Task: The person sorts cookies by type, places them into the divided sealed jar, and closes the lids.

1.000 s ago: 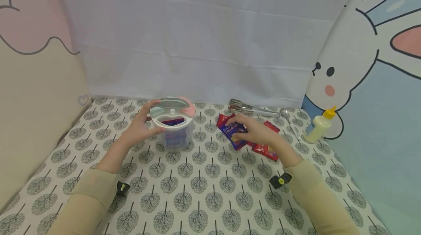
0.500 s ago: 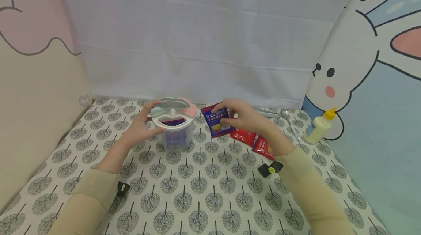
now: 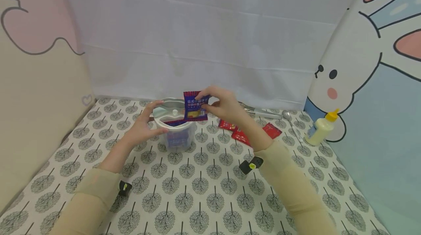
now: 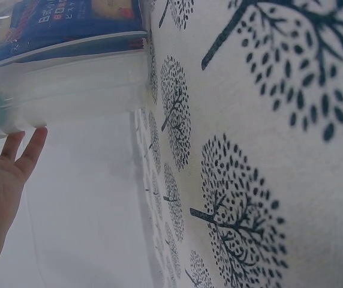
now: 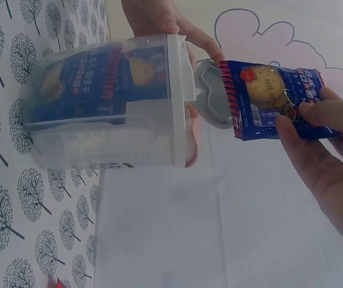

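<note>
Loading, seemingly: our right fingers [image 3: 212, 91] pinch a square, blue, shiny-wrapped packet [image 3: 191, 106] above a clear plastic tub [image 5: 141, 138] near the worktop's [image 3: 223, 198] back edge; our left fingers [image 3: 150, 107] clasp that tub. Next probably calls for careful aligning.

Held pkt [image 3: 196, 104] & inner pkt [image 4: 69, 23] in tub [image 4: 75, 87]: both "日式小", rest illegible

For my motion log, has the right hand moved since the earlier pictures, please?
Yes: the right hand moved left in the head view, away from the bottle.
</note>
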Motion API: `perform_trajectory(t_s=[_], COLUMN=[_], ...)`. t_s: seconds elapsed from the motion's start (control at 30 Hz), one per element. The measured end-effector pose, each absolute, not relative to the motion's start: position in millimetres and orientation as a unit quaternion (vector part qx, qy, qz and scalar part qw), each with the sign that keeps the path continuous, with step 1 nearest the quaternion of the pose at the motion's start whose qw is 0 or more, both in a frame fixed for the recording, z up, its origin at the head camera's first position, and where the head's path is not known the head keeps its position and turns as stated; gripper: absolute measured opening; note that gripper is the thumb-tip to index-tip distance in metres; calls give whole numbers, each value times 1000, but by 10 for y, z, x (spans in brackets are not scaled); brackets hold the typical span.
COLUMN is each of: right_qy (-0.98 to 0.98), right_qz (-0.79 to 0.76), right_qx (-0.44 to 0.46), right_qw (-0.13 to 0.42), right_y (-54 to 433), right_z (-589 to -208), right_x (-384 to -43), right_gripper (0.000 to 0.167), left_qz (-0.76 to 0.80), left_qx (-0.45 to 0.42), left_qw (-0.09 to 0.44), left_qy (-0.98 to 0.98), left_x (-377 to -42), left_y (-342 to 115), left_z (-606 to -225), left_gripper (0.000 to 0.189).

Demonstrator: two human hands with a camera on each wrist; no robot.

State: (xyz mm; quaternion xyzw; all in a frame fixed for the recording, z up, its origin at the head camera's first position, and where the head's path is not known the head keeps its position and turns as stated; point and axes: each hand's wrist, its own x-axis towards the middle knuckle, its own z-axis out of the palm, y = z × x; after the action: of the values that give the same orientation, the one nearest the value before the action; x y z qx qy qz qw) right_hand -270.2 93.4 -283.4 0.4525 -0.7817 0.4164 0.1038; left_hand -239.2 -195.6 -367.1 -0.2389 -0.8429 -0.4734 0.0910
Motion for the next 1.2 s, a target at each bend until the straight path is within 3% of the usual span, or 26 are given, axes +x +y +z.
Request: perform_trajectory(t_s=[0.8, 1.0, 1.2], right_qy=[-767, -817, -828], right_qz=[445, 315, 278], right_qx=[460, 479, 480], right_qw=[35, 69, 81], right_y=[396, 430, 482], right_z=[-3176, -3286, -3373], right_x=[-2750, -2732, -2735], right_gripper=[29, 30, 30], left_qz=[-464, -467, -470], left_qx=[-242, -252, -254], left_qw=[90, 95, 100], left_qy=[-847, -842, -839], left_x=[-2397, -2388, -2381], left_y=[-1943, -1935, -1922], left_z=[-3677, -3677, -3669], left_gripper=[89, 89, 90])
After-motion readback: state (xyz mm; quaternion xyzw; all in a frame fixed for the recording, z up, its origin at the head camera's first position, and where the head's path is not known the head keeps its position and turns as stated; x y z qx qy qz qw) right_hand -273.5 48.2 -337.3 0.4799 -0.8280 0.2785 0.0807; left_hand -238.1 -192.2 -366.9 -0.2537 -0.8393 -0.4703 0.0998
